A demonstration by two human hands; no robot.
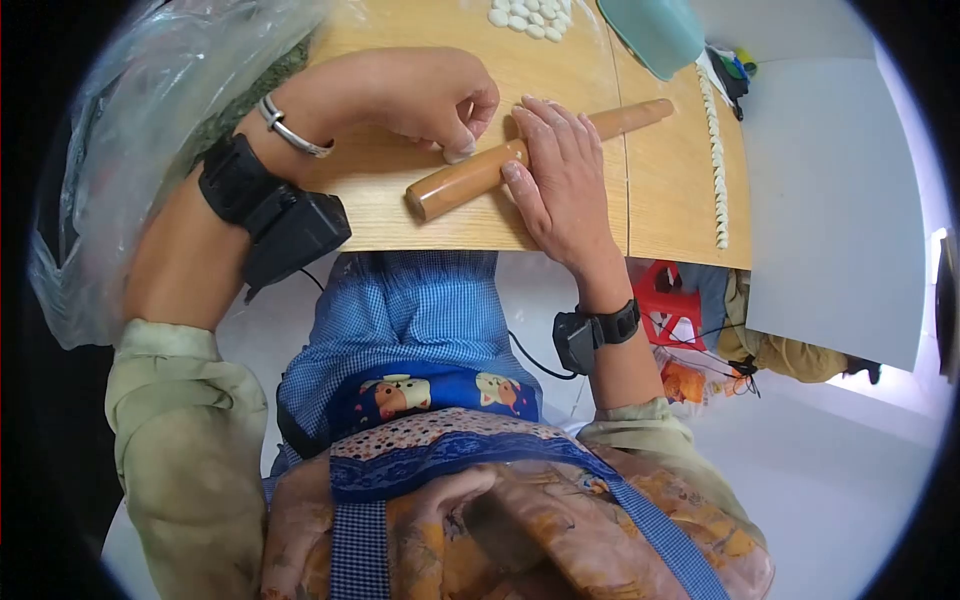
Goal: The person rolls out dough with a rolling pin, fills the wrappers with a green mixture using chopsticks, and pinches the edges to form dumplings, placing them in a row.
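A wooden rolling pin lies slantwise on the table, its near end pointing to the left. My right hand rests over its middle, fingers stretched across the wood and thumb along the near side. Flour whitens the fingertips. Just behind the pin's left part, my left hand is curled in a pinch low over the tabletop. A small pale piece of dough shows at its thumb and fingertips, mostly hidden by them.
Several small dough pieces lie at the back of the wooden table. A pale green basin stands at the back right. Along the right side runs a row of cut dough. Clear plastic sheeting hangs at the left.
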